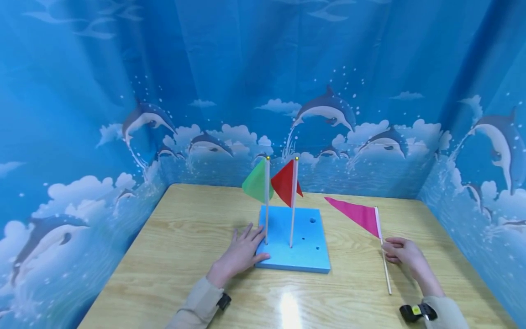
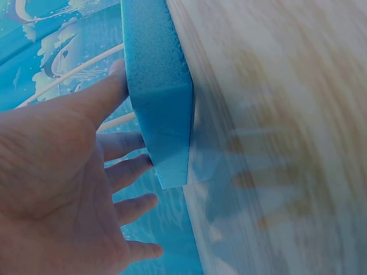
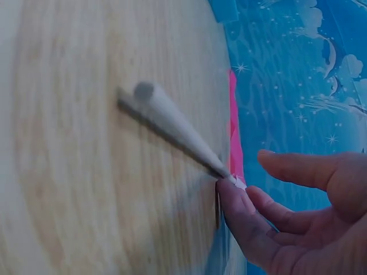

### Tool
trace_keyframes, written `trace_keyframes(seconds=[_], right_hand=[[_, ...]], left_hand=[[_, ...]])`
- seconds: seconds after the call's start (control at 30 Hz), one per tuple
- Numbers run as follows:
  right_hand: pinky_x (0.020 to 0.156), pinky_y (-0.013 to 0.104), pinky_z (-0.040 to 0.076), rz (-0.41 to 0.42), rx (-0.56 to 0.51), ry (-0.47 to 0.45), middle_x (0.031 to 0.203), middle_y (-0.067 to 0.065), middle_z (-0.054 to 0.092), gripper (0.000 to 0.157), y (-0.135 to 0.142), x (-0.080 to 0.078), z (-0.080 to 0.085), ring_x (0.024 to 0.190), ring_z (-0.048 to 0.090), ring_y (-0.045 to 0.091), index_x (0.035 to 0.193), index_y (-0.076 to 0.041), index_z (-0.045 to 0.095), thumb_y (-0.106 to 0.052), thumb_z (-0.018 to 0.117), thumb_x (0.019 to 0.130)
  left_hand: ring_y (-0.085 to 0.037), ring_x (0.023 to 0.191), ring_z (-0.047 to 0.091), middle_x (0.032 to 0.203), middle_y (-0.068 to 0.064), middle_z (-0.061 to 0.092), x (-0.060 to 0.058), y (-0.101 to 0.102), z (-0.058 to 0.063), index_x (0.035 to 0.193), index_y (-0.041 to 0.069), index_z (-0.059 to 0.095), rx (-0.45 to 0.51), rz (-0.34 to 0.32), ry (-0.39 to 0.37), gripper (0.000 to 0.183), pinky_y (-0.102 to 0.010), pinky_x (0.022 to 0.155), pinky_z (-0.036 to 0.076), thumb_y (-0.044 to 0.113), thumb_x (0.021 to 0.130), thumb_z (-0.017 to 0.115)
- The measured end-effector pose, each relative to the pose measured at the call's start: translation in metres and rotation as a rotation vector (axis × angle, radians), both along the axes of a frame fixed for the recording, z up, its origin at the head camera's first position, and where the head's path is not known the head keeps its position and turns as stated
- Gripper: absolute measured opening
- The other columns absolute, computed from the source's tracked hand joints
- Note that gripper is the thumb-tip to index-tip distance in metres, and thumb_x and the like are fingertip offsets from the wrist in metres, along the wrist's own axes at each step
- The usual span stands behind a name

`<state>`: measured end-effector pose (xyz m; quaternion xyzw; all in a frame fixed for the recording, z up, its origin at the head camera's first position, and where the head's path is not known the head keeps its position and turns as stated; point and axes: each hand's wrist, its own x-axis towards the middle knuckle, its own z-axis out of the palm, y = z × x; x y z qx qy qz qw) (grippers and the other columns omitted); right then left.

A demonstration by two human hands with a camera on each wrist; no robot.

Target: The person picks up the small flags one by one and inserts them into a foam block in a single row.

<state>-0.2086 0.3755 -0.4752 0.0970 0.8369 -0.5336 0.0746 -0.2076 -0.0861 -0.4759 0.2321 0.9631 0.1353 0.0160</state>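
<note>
A blue foam board [image 1: 306, 260] lies on the table, with a green flag [image 1: 256, 183] and a red flag [image 1: 284, 183] standing upright on sticks in it. At the board's left edge is my left hand [image 1: 238, 256], fingers spread and thumb over the top face; the left wrist view shows the fingertips [image 2: 150, 163] against the board's side. To the right lies a pink triangular flag [image 1: 359, 215] on a thin pale stick [image 3: 178, 126]. My right hand [image 1: 404, 256] is at this stick's middle, a fingertip touching it, with the thumb [image 3: 292, 168] held apart.
Several holes, one larger hole [image 1: 312, 220] among them, show in the right half of the board. The wooden table [image 1: 185, 219] is enclosed by a blue dolphin-print curtain [image 1: 230, 91] at the back and both sides.
</note>
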Motion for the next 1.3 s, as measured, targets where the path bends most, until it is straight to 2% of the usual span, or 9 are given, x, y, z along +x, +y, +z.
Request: trace_keyframes(seconds=[0.17, 0.33, 0.5, 0.6, 0.77, 1.0, 1.17, 1.3], right_hand=[[0.063, 0.026, 0.057, -0.018, 0.070, -0.015, 0.082, 0.005, 0.059, 0.053, 0.000, -0.002, -0.003, 0.064, 0.062, 0.007, 0.121, 0.025, 0.034, -0.002, 0.061, 0.084], [0.058, 0.027, 0.056, -0.009, 0.202, -0.049, 0.076, 0.004, 0.062, 0.048, -0.002, -0.007, -0.003, 0.059, 0.061, 0.010, 0.112, 0.022, 0.045, -0.001, 0.068, 0.076], [0.056, 0.026, 0.054, 0.038, 0.374, -0.044, 0.071, 0.002, 0.064, 0.041, -0.006, -0.007, 0.004, 0.056, 0.061, 0.009, 0.105, 0.018, 0.054, -0.005, 0.067, 0.074], [0.055, 0.025, 0.051, 0.052, 0.439, -0.034, 0.072, 0.004, 0.066, 0.038, -0.008, -0.005, 0.007, 0.056, 0.061, 0.009, 0.104, 0.016, 0.056, -0.006, 0.064, 0.074], [0.055, 0.025, 0.052, 0.058, 0.419, -0.016, 0.074, 0.007, 0.067, 0.039, -0.006, -0.003, 0.009, 0.057, 0.061, 0.010, 0.107, 0.019, 0.054, -0.004, 0.061, 0.077], [0.058, 0.029, 0.056, 0.007, 0.241, -0.007, 0.078, 0.011, 0.067, 0.044, -0.007, -0.001, 0.011, 0.059, 0.062, 0.012, 0.115, 0.023, 0.045, -0.001, 0.058, 0.081], [0.062, 0.030, 0.057, -0.009, 0.190, 0.044, 0.080, 0.008, 0.063, 0.042, -0.013, -0.001, 0.017, 0.062, 0.063, 0.011, 0.116, 0.023, 0.044, -0.001, 0.058, 0.085], [0.065, 0.029, 0.057, -0.004, 0.166, 0.117, 0.086, 0.011, 0.062, 0.042, -0.021, 0.000, 0.024, 0.064, 0.063, 0.009, 0.119, 0.022, 0.043, -0.003, 0.057, 0.087]], left_hand=[[-0.035, 0.139, 0.016, 0.150, -0.004, 0.028, 0.000, 0.000, 0.001, 0.144, 0.018, 0.032, 0.002, -0.001, 0.002, 0.072, -0.066, 0.105, 0.014, 0.058, 0.086, 0.049], [-0.036, 0.139, 0.015, 0.150, -0.004, 0.028, 0.000, 0.001, 0.002, 0.144, 0.018, 0.033, 0.010, 0.001, -0.004, 0.072, -0.066, 0.105, 0.014, 0.057, 0.086, 0.050], [-0.036, 0.139, 0.016, 0.150, -0.005, 0.028, -0.002, 0.001, 0.002, 0.144, 0.018, 0.033, 0.013, -0.002, -0.001, 0.072, -0.066, 0.105, 0.015, 0.056, 0.086, 0.050], [-0.035, 0.139, 0.016, 0.150, -0.005, 0.028, -0.002, 0.001, 0.001, 0.144, 0.018, 0.033, 0.009, -0.003, 0.003, 0.072, -0.065, 0.105, 0.015, 0.056, 0.086, 0.050], [-0.035, 0.139, 0.016, 0.150, -0.004, 0.028, -0.002, 0.001, 0.001, 0.144, 0.018, 0.033, 0.005, -0.002, 0.002, 0.071, -0.065, 0.105, 0.015, 0.056, 0.086, 0.050], [-0.035, 0.139, 0.015, 0.150, -0.004, 0.027, -0.002, 0.001, 0.001, 0.144, 0.019, 0.032, -0.009, 0.008, -0.004, 0.072, -0.065, 0.105, 0.015, 0.057, 0.086, 0.049], [-0.035, 0.139, 0.015, 0.151, -0.003, 0.027, -0.001, 0.001, 0.002, 0.144, 0.019, 0.032, -0.012, 0.014, -0.010, 0.073, -0.065, 0.105, 0.015, 0.058, 0.085, 0.049], [-0.035, 0.139, 0.015, 0.150, -0.003, 0.027, -0.001, 0.001, 0.003, 0.144, 0.019, 0.032, -0.008, 0.016, -0.015, 0.073, -0.065, 0.105, 0.015, 0.058, 0.085, 0.050]])
